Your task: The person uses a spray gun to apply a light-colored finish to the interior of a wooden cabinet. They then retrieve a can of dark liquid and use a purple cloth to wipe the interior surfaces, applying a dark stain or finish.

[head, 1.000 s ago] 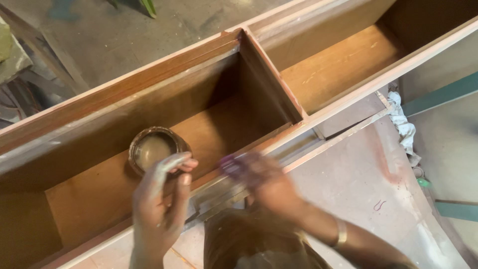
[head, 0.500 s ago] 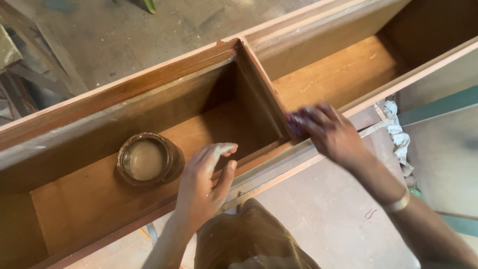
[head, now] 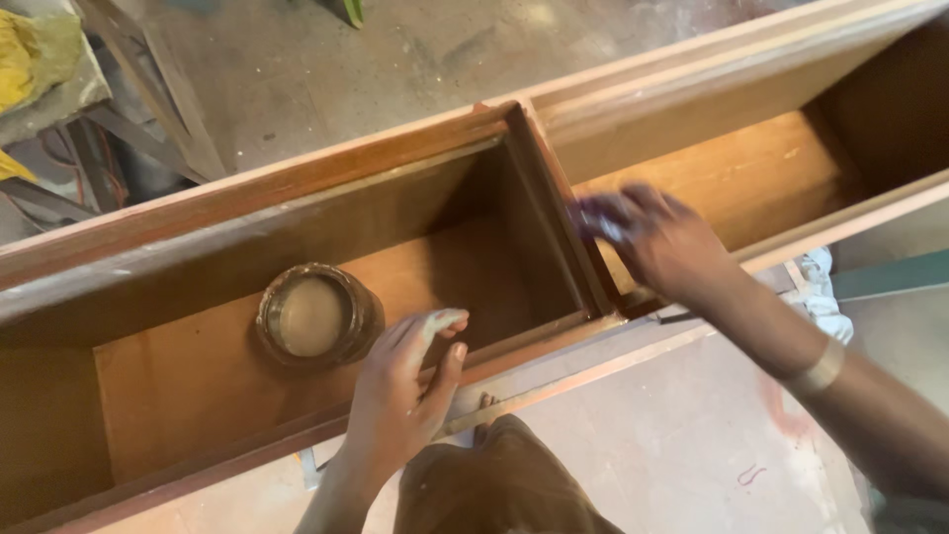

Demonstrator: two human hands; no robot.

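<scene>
Head camera looks straight down into a long wooden cabinet (head: 247, 198) lying on its back, its open front facing up and its inside split by an upright divider (head: 559, 222) into compartments. Left hand (head: 400, 396) rests on the cabinet's near edge beside the middle compartment, fingers loosely spread and slightly curled, their tips pale with some smeared paste; it holds nothing, and its thumb lies along the rim. Just beyond those fingertips, on the floor of the middle compartment and nearer its left end, sits a round open tin (head: 314, 316) with a dark stained rim and a dull tan filling; the hand is near it but not touching. Right hand (head: 657, 242) reaches over the near edge to the divider's right face, its fingers pressed together around a small purplish pad or cloth (head: 598, 222) held against the wood close to the divider's near end; the motion blur there makes the pad's exact shape hard to tell. A light band (head: 819, 371) circles the right wrist. Below the near edge, brown clothing (head: 494, 485) of the person shows, over a pale dusty floor (head: 643, 445). A white rag (head: 816, 297) lies against the cabinet's outer side to the right. Past the far edge lies grey concrete, with yellow cloth (head: 35, 49) at the upper left corner.
</scene>
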